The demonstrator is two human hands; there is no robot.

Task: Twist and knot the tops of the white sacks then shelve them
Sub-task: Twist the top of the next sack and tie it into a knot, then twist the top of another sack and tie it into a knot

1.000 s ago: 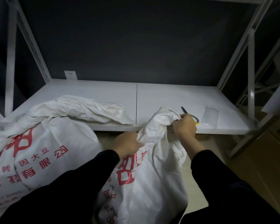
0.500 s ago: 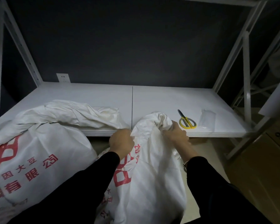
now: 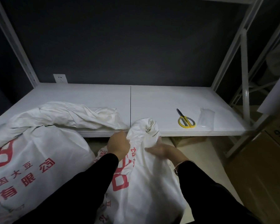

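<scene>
Since its top needs twisting, the left hand [image 3: 119, 143] clenches the centre sack [image 3: 145, 183] at the neck; the grip of the blurred right hand [image 3: 162, 150] cannot be told.

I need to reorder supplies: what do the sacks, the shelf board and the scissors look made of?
Sacks: probably woven plastic, matte white, stiff creases, red print. Shelf board: smooth white laminate or painted board, faint sheen; cannot tell which. Scissors: dark metal blades, glossy yellow plastic handles.

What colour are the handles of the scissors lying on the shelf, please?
Yellow; the scissors show best in the head view.
</scene>
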